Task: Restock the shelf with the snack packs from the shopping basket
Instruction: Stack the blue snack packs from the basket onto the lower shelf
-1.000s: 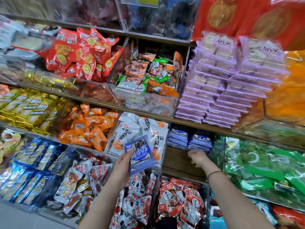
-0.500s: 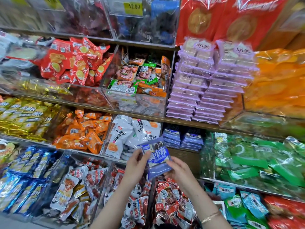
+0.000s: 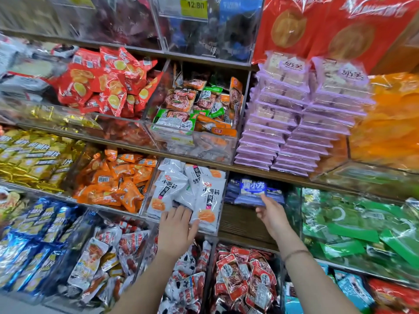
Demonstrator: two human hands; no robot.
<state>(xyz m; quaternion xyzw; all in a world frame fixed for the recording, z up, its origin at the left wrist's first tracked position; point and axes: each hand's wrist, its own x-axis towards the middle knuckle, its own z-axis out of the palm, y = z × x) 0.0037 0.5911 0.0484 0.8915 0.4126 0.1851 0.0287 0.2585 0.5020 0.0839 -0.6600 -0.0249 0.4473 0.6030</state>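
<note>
A blue snack pack [image 3: 253,188] with white lettering is held flat at the wooden shelf [image 3: 243,219], on a low stack of matching blue packs [image 3: 231,191]. My right hand [image 3: 271,215] pinches its near right edge. My left hand [image 3: 175,232] lies with fingers spread on the white snack packs [image 3: 204,196] in the clear bin to the left. The shopping basket is out of view.
Clear bins of red, orange, yellow and blue packs fill the shelves on the left. Purple stacked packs [image 3: 292,123] sit above the blue stack. Green packs [image 3: 353,227] lie in a bin to the right. Red packs [image 3: 242,282] fill the bin below.
The blue pack passed from my left hand to my right hand and moved right and up onto the blue stack. My left hand let go and came down on the white packs.
</note>
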